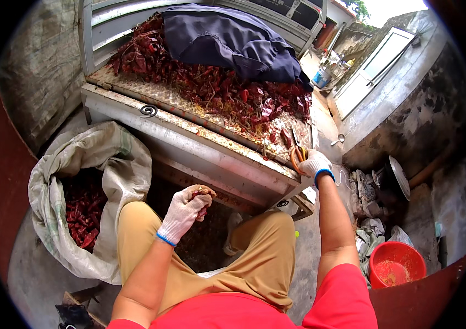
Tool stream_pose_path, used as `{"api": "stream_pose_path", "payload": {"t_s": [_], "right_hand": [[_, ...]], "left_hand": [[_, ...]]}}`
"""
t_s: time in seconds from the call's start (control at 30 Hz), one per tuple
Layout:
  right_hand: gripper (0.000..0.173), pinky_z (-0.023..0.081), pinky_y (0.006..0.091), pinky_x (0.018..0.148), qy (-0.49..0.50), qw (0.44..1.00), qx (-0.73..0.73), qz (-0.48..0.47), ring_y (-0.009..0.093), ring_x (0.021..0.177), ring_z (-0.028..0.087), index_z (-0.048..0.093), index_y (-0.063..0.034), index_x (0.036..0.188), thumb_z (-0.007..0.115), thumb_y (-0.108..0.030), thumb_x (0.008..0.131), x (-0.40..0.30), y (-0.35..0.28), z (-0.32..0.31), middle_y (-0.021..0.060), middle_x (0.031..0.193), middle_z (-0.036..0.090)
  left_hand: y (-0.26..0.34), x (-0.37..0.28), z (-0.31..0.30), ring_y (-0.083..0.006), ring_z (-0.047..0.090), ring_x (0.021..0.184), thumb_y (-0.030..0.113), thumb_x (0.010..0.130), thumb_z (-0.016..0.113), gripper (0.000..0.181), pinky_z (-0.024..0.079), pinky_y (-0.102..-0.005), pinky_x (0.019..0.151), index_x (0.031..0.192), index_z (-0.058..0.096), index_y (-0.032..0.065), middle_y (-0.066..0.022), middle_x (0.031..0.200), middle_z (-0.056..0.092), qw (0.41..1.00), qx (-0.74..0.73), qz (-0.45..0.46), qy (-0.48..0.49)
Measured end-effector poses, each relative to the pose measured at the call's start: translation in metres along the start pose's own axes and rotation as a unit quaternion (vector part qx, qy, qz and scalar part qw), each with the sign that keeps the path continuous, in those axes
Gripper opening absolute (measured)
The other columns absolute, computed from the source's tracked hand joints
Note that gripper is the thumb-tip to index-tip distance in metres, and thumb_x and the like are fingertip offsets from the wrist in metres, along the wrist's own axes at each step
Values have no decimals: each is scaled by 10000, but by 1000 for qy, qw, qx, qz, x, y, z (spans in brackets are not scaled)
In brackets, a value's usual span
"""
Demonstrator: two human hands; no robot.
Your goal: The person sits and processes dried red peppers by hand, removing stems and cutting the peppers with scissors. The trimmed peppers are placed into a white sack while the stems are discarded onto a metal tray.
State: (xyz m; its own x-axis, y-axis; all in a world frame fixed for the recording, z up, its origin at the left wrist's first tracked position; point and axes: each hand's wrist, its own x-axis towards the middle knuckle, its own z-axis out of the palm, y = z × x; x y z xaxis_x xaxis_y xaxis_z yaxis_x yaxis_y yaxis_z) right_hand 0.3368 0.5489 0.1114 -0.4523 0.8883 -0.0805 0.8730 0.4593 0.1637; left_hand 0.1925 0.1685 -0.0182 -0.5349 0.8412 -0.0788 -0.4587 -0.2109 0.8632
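Note:
My left hand (187, 209), in a white knit glove with a blue cuff, is closed around dried red chili pods (202, 209) above my lap. At the near right corner of the metal truck bed, my right hand (316, 164), gloved alike, is at the orange handles of a pair of scissors (297, 151); its exact grip is not clear. The scissors' blades point away from me, beside a loose dried chili (286, 138). A heap of dried red chilies (216, 88) covers much of the bed, partly under a dark blue cloth (233, 41).
An open white woven sack (132, 172) holding red chilies stands left of my knee. A red plastic basin (397, 263) sits at lower right, near a blackened pot (389, 179) by the wall. A coiled metal hook (148, 110) juts from the bed's edge. A ladle (339, 139) lies beyond.

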Motion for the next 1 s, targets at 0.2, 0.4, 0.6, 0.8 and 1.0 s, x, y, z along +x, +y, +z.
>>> {"api": "stream_pose_path", "payload": {"t_s": [0.2, 0.4, 0.6, 0.8, 1.0], "right_hand": [[385, 575, 377, 760, -50, 998, 11, 29, 302, 914, 744, 762, -38, 1021, 703, -339, 788, 11, 20, 9, 214, 1038, 743], [277, 482, 331, 526, 8, 880, 474, -31, 152, 640, 621, 645, -2, 1061, 662, -16, 784, -50, 43, 41, 70, 779, 653], [474, 554, 365, 739, -49, 907, 381, -170, 259, 847, 700, 625, -45, 1205, 785, -176, 779, -162, -31, 55, 122, 946, 710], [718, 525, 463, 856, 12, 940, 115, -322, 366, 996, 683, 674, -97, 1167, 907, -495, 616, -213, -79, 25, 167, 1061, 717], [655, 539, 471, 811, -18, 935, 82, -345, 378, 925, 701, 700, -98, 1151, 831, -569, 714, -213, -86, 8, 176, 976, 732]], "left_hand": [[6, -2, 4, -36, 482, 594, 180, 997, 622, 193, 409, -196, 534, 1089, 665, 16, 14, 784, 581, 999, 32, 29, -19], [8, -4, 1, -32, 500, 611, 148, 983, 614, 168, 423, -195, 545, 1080, 671, 23, 20, 774, 572, 999, 49, 7, -19], [10, -7, 10, -33, 515, 626, 140, 970, 637, 144, 427, -190, 555, 1063, 682, 40, 27, 796, 589, 997, 65, -7, -30], [1, -9, 0, -48, 546, 663, 167, 989, 639, 151, 449, -212, 573, 1071, 685, 49, 24, 807, 620, 997, 40, -8, -58], [4, -11, 0, -49, 540, 665, 199, 981, 670, 172, 442, -210, 575, 1075, 670, 55, 24, 814, 611, 996, 64, -16, -55]]}}
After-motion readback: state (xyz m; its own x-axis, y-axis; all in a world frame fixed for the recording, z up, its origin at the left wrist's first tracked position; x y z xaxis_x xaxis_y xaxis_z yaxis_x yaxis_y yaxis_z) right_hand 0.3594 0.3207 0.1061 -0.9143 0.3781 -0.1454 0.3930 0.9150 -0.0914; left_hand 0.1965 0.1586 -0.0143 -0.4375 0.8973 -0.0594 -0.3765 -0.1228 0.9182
